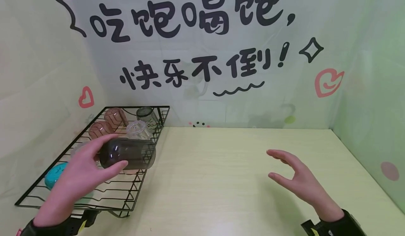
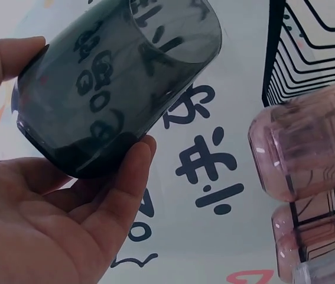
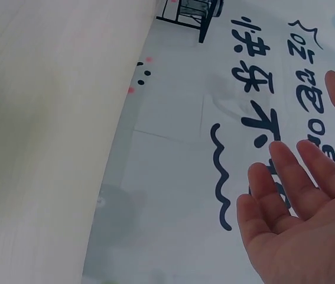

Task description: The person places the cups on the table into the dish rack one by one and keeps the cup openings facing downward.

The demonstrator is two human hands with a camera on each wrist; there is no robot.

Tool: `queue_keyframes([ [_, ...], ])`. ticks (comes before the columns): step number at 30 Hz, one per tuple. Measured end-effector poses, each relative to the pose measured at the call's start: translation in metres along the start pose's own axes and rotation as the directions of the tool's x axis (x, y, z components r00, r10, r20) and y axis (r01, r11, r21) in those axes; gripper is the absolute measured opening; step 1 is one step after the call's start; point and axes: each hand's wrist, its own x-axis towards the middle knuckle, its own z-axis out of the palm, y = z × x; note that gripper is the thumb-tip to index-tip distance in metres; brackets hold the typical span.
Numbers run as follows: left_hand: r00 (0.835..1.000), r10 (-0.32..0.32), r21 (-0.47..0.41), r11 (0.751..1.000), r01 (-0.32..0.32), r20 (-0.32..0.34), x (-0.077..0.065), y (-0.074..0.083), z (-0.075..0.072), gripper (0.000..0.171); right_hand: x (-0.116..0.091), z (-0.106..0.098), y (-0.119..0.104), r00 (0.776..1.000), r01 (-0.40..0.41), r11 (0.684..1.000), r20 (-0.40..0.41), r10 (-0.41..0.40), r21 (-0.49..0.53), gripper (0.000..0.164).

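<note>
My left hand [image 1: 85, 165] grips a dark grey see-through cup [image 1: 128, 153] by its base end, thumb on one side and fingers on the other. The cup lies sideways in the air above the black wire rack [image 1: 136, 190], its mouth toward the right. In the left wrist view the same grey cup [image 2: 114, 89] is tilted, and its inside looks empty. Over the right part of the table, my right hand [image 1: 300, 179] hovers with fingers spread and nothing in them; the right wrist view shows that hand's relaxed fingers [image 3: 300, 189].
On the rack stand two pink cups [image 1: 115, 117], a clear cup [image 1: 138, 130], a grey-tinted glass [image 1: 147, 116] and a blue item [image 1: 55, 175] partly behind my left hand. A pale wooden table [image 1: 221, 179] meets a lettered backdrop [image 1: 202, 99] and a green side wall [image 1: 373, 123].
</note>
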Motion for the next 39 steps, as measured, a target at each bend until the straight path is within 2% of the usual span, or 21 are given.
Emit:
queue_keyframes([
  [14, 1.000, 0.012, 0.088, 0.996, -0.012, -0.006, -0.009, -0.014, -0.008, 0.073, -0.004, -0.006, 0.006, 1.000, -0.004, 0.998, -0.007, 0.004, -0.055, 0.057],
  [21, 0.999, -0.018, 0.094, 0.996, 0.014, 0.045, -0.017, -0.019, -0.011, 0.074, -0.008, -0.007, 0.010, 1.000, -0.013, 0.998, -0.009, 0.012, -0.057, 0.057],
  [27, 0.999, -0.008, 0.118, 0.993, 0.002, 0.049, -0.021, -0.024, -0.012, 0.071, -0.009, -0.009, 0.012, 1.000, -0.020, 0.998, -0.012, 0.019, -0.066, 0.057],
  [34, 0.992, -0.065, 0.150, 0.988, 0.049, 0.106, -0.024, -0.029, -0.013, 0.075, -0.009, -0.010, 0.014, 0.999, -0.028, 0.997, -0.018, 0.027, -0.075, 0.058],
  [39, 0.991, -0.070, 0.166, 0.985, 0.050, 0.115, -0.027, -0.033, -0.014, 0.078, -0.010, -0.011, 0.014, 0.999, -0.037, 0.996, -0.021, 0.036, -0.075, 0.057],
])
